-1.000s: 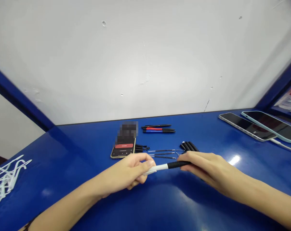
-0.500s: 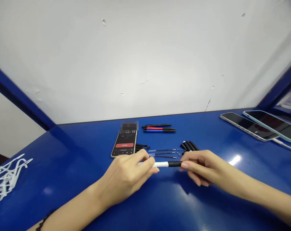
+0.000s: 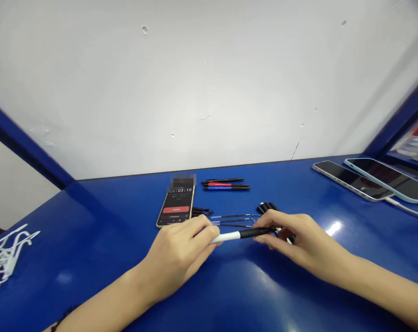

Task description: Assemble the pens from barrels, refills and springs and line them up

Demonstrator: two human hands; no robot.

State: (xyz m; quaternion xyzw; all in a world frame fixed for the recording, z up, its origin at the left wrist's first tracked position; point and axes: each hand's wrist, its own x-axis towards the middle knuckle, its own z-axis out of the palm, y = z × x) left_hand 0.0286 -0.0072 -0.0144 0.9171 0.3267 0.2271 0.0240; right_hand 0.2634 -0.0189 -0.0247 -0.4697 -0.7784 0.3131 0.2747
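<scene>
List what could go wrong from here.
The right hand works close to the thin springs and could knock them away.
The left hand appears very near the lit phone, so it might nudge it.
The loose refills lie just beyond the pen; a slip could scatter them.

L hand [image 3: 181,251], R hand [image 3: 299,235] hold blk/wht pen [image 3: 239,234].

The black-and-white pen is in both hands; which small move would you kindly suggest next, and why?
Perhaps a gentle twist of the black grip: the right hand pinches it, the left hand holds the white barrel, and the joint between them shows.
</scene>
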